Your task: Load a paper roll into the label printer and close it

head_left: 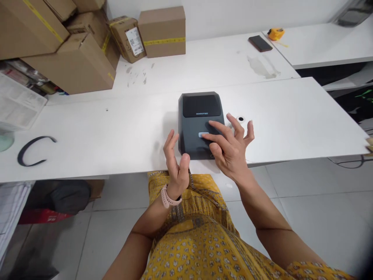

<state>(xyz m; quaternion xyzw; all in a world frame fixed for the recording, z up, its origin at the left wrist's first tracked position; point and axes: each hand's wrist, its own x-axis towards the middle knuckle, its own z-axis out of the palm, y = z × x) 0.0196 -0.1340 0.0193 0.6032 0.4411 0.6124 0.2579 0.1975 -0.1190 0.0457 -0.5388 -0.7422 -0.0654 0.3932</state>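
Evidently, the dark device [190, 126] lay at the table's [131, 136] six o'clock edge. The right hand [231, 151], fingers spread, had one fingertip at its pale button [201, 135]; the left hand [177, 167] hovered open at eight o'clock, just beside it.

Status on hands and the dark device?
Right hand: open, fingertip at light button. Left hand: open, beside device's left edge. Dark device: flat on table. White roll close by, right side.

I'm in what looks like a packing workspace; taped cardboard boxes [164, 33] line my long white table [131, 132].
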